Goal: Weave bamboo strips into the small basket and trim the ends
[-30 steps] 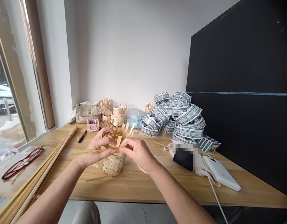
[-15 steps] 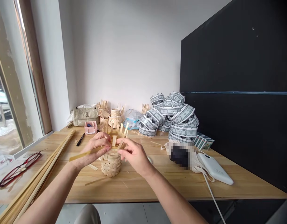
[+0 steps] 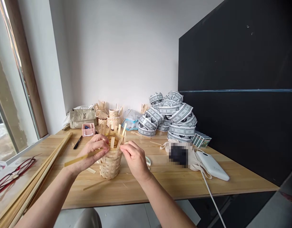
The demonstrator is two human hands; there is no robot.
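Observation:
A small woven bamboo basket (image 3: 109,167) stands upright on the table in front of me, its upright splints (image 3: 112,142) sticking up around the open top. At the left side of its rim, my left hand (image 3: 94,150) pinches a flat yellowish bamboo strip (image 3: 76,160), whose free end trails out to the left past the wrist. The strip runs along the near rim between the splints. My right hand (image 3: 135,160) is closed at the right side of the rim, thumb and forefinger pressed together on the bamboo there. Its fingertips partly hide what they grip.
Long bamboo strips (image 3: 44,163) lie along the left, near red glasses (image 3: 15,175) and a black pen (image 3: 77,142). Behind stand a pink box (image 3: 88,129), a beige bag (image 3: 82,118) and finished baskets (image 3: 113,120). Patterned rolls (image 3: 176,117), a white power bank (image 3: 212,165) and tape (image 3: 148,161) are rightward.
The view has shifted slightly to the right. My right fingers have drawn together into a tighter pinch at the rim, and the tape behind that hand shows more. My left hand keeps its pinch.

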